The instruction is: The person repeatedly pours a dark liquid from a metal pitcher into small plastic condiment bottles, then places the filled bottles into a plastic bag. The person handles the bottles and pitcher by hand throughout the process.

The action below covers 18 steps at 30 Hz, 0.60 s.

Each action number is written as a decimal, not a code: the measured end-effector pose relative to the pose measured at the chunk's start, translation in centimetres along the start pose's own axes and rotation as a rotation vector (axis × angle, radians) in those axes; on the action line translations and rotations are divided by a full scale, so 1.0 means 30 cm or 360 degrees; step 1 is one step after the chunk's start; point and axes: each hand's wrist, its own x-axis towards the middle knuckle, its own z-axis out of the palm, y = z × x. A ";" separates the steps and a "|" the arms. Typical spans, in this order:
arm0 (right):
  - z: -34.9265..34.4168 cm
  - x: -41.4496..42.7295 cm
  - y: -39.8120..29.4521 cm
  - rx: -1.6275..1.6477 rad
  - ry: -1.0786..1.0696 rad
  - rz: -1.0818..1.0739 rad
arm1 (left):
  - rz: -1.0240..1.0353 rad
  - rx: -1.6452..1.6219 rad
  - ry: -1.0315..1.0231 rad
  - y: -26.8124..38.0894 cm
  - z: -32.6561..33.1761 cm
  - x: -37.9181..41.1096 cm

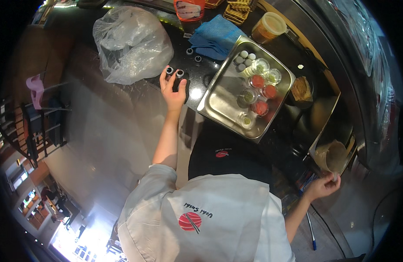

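Observation:
My left hand (174, 93) is at the counter edge, its fingers and thumb around two small round containers with black centres and pale rims, one of them a small container (179, 73) nearest the thumb. Whether they are lifted off the counter is hard to tell. Two similar small containers (194, 55) stand beyond. Far to the right, my right hand (323, 187) pinches the rim of a translucent plastic tub (330, 155), tilted with its mouth partly towards me. Between the hands, a steel tray (221, 101) holds several clear cups with red (261, 108) or green contents and small white and grey discs (244, 54).
A full clear plastic bag (132, 46) sits at the left. Behind the tray are a folded blue cloth (217, 34), an orange-red bottle (189, 10) and a lidded tub (268, 28). A brown block (301, 89) lies right of the tray. A curved glass case (362, 49) borders the right.

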 end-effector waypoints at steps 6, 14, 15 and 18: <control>0.428 -0.189 -0.150 0.0632 -0.0451 0.0591 | 0.0082 -0.0008 -0.0045 -0.031 0.029 0.012; 0.825 -0.073 0.143 0.1007 -0.0149 0.0940 | 0.0074 0.0039 -0.0104 -0.040 0.042 0.030; 0.857 -0.057 0.169 0.0923 -0.0137 0.0958 | 0.0080 0.0002 -0.0095 -0.049 0.045 0.030; 0.946 -0.025 0.228 0.0727 -0.0139 0.0931 | 0.0071 0.0047 -0.0072 -0.049 0.051 0.035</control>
